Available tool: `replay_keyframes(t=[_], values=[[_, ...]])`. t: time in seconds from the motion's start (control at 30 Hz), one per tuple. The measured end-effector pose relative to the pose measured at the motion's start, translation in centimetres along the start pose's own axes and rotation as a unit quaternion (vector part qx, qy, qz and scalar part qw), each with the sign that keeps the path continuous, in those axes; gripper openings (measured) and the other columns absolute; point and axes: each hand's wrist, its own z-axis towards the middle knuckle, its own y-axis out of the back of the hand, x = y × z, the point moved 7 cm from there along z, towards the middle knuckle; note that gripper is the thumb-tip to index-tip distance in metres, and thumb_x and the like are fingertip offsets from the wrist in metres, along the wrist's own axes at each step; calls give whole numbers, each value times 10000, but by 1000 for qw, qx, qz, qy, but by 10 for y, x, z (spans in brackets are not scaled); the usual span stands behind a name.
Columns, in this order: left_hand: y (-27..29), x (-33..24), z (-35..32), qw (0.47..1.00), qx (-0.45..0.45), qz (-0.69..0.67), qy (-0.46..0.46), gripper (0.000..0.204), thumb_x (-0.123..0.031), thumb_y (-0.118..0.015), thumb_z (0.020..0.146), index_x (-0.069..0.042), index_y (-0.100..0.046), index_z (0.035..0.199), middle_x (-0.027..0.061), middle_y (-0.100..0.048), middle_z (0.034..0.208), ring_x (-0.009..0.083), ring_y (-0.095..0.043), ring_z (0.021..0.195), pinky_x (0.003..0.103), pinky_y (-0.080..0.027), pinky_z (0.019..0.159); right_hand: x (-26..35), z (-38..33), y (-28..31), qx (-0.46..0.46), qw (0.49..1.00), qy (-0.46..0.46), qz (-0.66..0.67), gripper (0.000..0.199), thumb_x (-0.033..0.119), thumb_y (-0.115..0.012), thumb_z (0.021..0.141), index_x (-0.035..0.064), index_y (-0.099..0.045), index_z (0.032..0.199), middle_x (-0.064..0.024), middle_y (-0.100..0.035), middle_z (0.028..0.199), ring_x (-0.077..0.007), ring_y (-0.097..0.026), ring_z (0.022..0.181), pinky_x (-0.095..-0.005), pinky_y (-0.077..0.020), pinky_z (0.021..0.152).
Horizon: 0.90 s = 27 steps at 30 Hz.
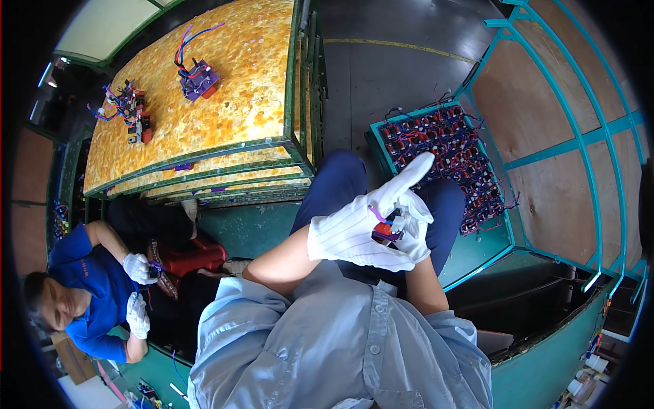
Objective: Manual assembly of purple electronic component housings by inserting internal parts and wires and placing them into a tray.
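In front of my lap, both gloved hands come together around a small purple circuit board with red parts, a white connector and short wires. My left hand reaches in from the left and curls round the board from below, with one digit stretched out up and to the right. My right hand is closed against the board's right side, its fingers bent. The gloves hide much of the board, and the right fingertips are partly covered.
On the left, a green-framed rack has a mottled yellow top bearing a purple board with wires and a cluster of boards. A teal tray at right holds many wired boards. A co-worker in blue sits at left, handling a part.
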Motion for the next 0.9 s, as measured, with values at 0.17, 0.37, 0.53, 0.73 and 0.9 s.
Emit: replay_keyframes(t=[0.17,0.37,0.53,0.73,0.9], values=[[-5,-5,-2,997,3,-18,-69,1012,-89,-687,656,1,63,1331,163,-437,1157,211,-470,1021,319,-349,873,-9,3,-6,-15,989,-74,127,486,212,-496,783,-49,-386,1178,-168,-511,1098,-261,-533,971,-352,-422,862],[-4,3,-6,997,-16,-57,-59,977,-74,-648,682,26,86,1318,193,-388,1228,254,-423,1112,351,-324,919,-28,-1,12,-38,984,-101,139,414,249,-491,801,-27,-466,1107,-132,-551,1025,-236,-550,937,-344,-449,821],[-4,3,-7,999,7,31,-6,970,-94,-660,671,16,45,1327,190,-371,1255,231,-442,1101,305,-314,937,-42,0,38,-28,977,-88,192,372,266,-538,756,1,-512,1016,-117,-563,947,-216,-562,856,-324,-463,768],[34,36,-18,983,-104,142,56,590,-199,-515,810,51,-250,1275,181,-319,1301,282,-275,1231,352,-203,1007,29,3,-14,-77,984,-36,158,592,334,-591,740,1,-390,1186,-171,-530,1038,-259,-540,952,-391,-442,839],[6,60,-33,953,-171,-73,238,502,-202,-503,839,7,-297,1247,101,-485,1117,139,-447,1039,239,-369,848,69,3,-40,-128,952,54,-272,667,388,-597,745,15,-327,1227,-77,-527,947,-113,-499,831,-227,-407,711]])
